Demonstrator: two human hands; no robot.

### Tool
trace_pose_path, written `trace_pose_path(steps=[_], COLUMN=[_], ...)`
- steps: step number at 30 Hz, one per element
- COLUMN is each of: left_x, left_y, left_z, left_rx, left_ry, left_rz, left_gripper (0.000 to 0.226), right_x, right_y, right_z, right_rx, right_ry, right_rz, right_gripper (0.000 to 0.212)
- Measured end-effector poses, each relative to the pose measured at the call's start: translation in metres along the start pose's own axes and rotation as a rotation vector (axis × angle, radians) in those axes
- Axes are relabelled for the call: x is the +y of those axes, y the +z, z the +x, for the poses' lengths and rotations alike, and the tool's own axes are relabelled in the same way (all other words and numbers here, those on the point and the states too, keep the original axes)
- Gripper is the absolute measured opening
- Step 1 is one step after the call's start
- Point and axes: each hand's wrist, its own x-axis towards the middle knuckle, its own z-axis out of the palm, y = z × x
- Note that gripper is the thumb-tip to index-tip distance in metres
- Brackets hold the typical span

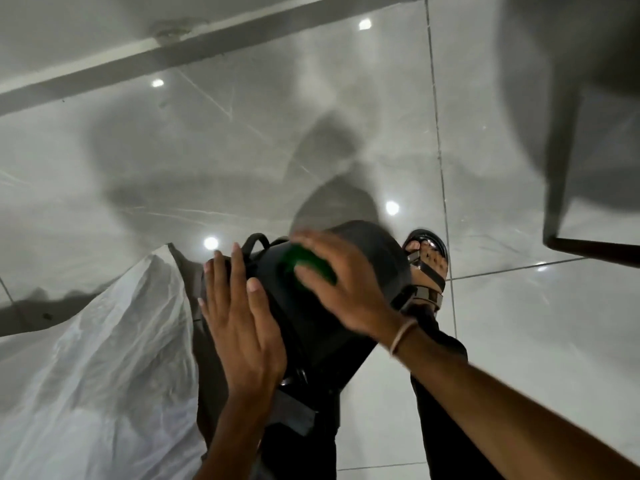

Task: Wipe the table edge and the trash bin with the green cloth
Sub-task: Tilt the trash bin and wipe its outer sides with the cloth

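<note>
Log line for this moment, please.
phase: wiping trash bin | right hand: presses green cloth on lid | left hand: flat, steadying bin | table edge: not visible

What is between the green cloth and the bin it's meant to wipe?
Nothing visible. The right hand presses the green cloth flat against the dark trash bin, so cloth and bin already touch. The left hand rests on the bin's other side, clear of the cloth.

A glossy grey tiled floor filled the frame, with a crumpled white plastic sheet at lower left and a dark table leg at upper right.
</note>
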Motion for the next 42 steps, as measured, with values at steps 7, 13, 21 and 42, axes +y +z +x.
trace_pose_path(steps=[7,13,21,42], left_x=[-0.021,-0.01,0.007,0.004], left_y=[-0.001,-0.001,0.009,0.004], left_z=[-0.007,-0.015,-0.027,-0.002], left_rx=[-0.022,-0.065,-0.085,-0.198], left_ry=[-0.021,-0.06,-0.028,0.442], left_rz=[-0.064,-0.046,-0.017,0.383], left_gripper=[0.064,0.062,0.054,0.053], right_x=[0.052,0.044,0.056,0.09], right_y=[-0.006,-0.023,-0.027,-0.053], right_z=[-0.069,0.01,-0.054,-0.001], right_rx=[0.097,0.16,0.023,0.036], right_ry=[0.048,0.285,0.008,0.29], right_rz=[-0.101,-0.105,-0.049,0.024], right_gripper=[0.051,0.036,0.048,0.038])
